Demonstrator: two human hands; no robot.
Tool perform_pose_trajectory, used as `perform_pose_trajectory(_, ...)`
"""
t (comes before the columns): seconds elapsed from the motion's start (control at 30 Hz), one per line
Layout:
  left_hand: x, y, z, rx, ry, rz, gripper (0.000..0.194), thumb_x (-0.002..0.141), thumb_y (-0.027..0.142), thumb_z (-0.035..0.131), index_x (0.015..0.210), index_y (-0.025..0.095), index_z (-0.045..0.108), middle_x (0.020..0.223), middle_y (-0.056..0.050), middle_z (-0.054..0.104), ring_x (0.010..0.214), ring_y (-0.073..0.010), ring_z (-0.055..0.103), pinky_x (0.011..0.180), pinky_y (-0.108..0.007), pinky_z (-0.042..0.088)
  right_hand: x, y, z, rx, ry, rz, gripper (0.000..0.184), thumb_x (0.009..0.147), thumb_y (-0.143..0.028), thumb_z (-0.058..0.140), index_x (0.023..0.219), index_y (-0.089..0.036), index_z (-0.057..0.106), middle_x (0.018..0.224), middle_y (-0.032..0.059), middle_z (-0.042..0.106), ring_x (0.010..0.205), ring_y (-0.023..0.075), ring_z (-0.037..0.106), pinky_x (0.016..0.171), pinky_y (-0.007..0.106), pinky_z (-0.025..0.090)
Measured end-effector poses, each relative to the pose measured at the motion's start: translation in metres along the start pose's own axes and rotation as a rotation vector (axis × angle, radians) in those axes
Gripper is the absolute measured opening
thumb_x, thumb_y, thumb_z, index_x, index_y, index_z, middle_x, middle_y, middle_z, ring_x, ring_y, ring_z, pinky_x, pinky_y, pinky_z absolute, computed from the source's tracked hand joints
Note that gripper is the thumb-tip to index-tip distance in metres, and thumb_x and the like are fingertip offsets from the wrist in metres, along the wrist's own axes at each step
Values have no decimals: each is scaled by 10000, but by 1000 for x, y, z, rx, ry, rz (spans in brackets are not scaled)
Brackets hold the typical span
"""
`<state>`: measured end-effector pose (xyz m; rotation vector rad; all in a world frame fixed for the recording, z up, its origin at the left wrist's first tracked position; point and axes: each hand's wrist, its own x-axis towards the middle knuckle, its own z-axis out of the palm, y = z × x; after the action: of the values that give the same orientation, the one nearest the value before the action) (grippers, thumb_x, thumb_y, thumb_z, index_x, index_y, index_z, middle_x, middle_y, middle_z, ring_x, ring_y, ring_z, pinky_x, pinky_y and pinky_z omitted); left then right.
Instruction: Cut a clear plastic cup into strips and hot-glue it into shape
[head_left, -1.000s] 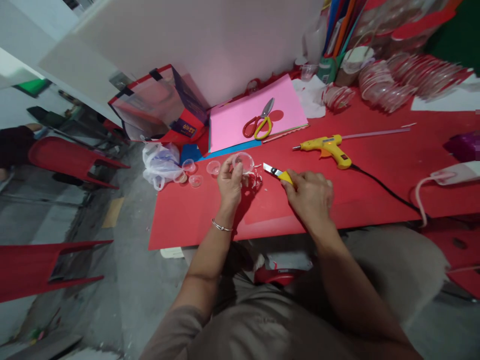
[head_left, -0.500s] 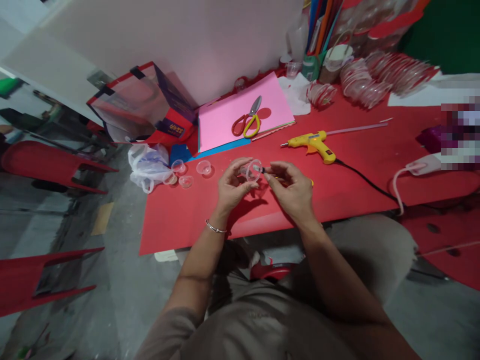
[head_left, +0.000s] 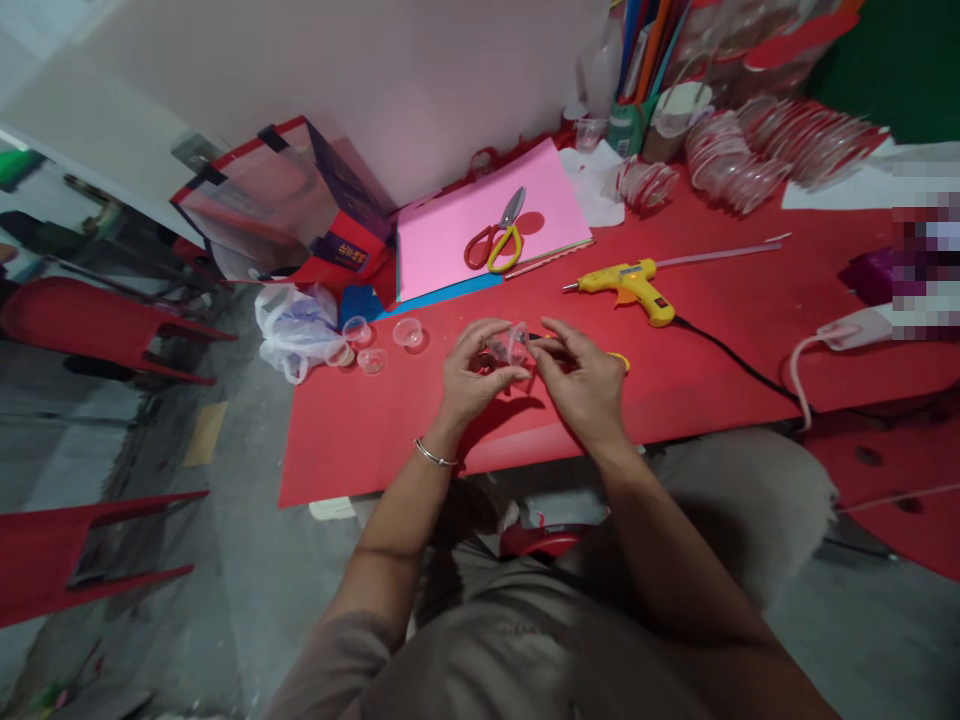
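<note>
A small clear plastic cup (head_left: 517, 343) is held sideways by its edge between the thumb and fingers of my left hand (head_left: 469, 378). My right hand (head_left: 589, 388) is closed around a yellow utility knife (head_left: 620, 362), whose handle end sticks out past the knuckles. The blade end meets the cup, though fingers and the clear plastic partly hide it. Left of my hands, several similar clear cups (head_left: 408, 333) lie on the red tabletop (head_left: 360, 440).
A yellow glue gun (head_left: 630, 285) with a black cord lies to the right. Scissors (head_left: 501, 240) rest on pink paper (head_left: 435, 235) behind my hands. A plastic bag (head_left: 298, 325) and a carrier bag (head_left: 300, 220) stand left. Stacked clear lids (head_left: 731, 165) sit at the back right.
My right hand has brought the knife leftward to the cup, and both hands now meet there. The cup has turned more edge-on. My view has shifted slightly right.
</note>
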<state>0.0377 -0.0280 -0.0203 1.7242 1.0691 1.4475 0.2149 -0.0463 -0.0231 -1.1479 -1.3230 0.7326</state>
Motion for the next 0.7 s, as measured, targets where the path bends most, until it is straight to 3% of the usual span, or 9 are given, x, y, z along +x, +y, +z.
perform_pose_trajectory(0.13, 1, 0, 2, -61, 42, -29, 627, 644, 493, 991, 1188, 280, 762, 1180, -46, 693, 888, -135, 661, 773, -261, 573, -1, -2, -2, -171, -3, -121, 360, 983, -305, 655, 1336, -274, 715, 1067, 49, 849, 983, 222, 824, 954, 404, 657)
perform_pose_trajectory(0.27, 3, 2, 4, -145, 65, -81, 580, 641, 432, 1003, 1150, 274, 772, 1132, -42, 721, 912, -146, 675, 816, -271, 571, 0, -5, -3, -236, -9, -156, 356, 987, -301, 641, 1333, -263, 714, 1048, 59, 849, 971, 233, 822, 941, 419, 654)
perform_pose_trajectory(0.5, 4, 1, 4, -249, 94, -196, 593, 628, 446, 1008, 1136, 265, 762, 1092, -37, 761, 779, -113, 666, 699, -242, 569, 3, -6, -4, -142, -26, -163, 396, 996, -274, 615, 1388, -285, 671, 1086, 57, 807, 970, 201, 784, 912, 390, 665)
perform_pose_trajectory(0.7, 4, 1, 2, -233, 72, -171, 601, 632, 438, 1007, 1148, 258, 756, 1073, -39, 760, 789, -122, 689, 700, -249, 581, 5, -8, -6, -81, -58, -188, 480, 978, -250, 629, 1453, -315, 613, 1123, 64, 694, 982, 196, 720, 800, 345, 679)
